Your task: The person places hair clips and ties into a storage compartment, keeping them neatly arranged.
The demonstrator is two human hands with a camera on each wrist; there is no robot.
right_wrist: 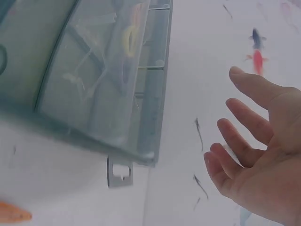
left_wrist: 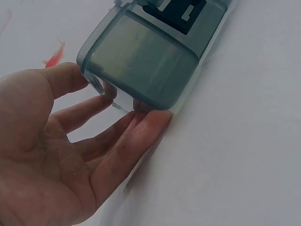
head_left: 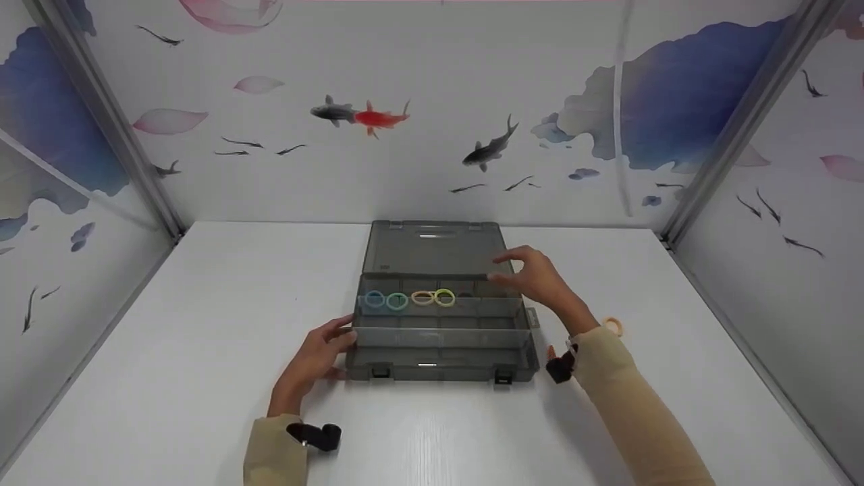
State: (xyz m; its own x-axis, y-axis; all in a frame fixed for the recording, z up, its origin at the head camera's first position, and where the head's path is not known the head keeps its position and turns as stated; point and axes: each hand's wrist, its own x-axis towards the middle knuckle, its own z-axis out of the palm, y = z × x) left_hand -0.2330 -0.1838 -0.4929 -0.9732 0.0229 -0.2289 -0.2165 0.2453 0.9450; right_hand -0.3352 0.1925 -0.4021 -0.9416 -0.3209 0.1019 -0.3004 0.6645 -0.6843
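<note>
A grey see-through compartment box (head_left: 439,372) lies on the table with its lid (head_left: 432,248) folded back. Along the back row sit a blue ring (head_left: 374,300), a green ring (head_left: 397,301), an orange-yellow ring (head_left: 423,298) and a yellow ring (head_left: 444,298). My left hand (head_left: 316,354) rests on the box's left end, its fingers spread along the end wall (left_wrist: 141,56). Over the back right part of the box hovers my right hand (head_left: 536,277), thumb and index finger apart, with nothing between them. In the right wrist view its fingers are loosely bent beside the box.
An orange ring (head_left: 613,327) lies on the white table (head_left: 202,304), right of the box and partly behind the right forearm. Near the right wrist camera (head_left: 560,368) is an orange object (right_wrist: 14,213), partly cut off. Patterned panels (head_left: 418,182) enclose the table's back and sides.
</note>
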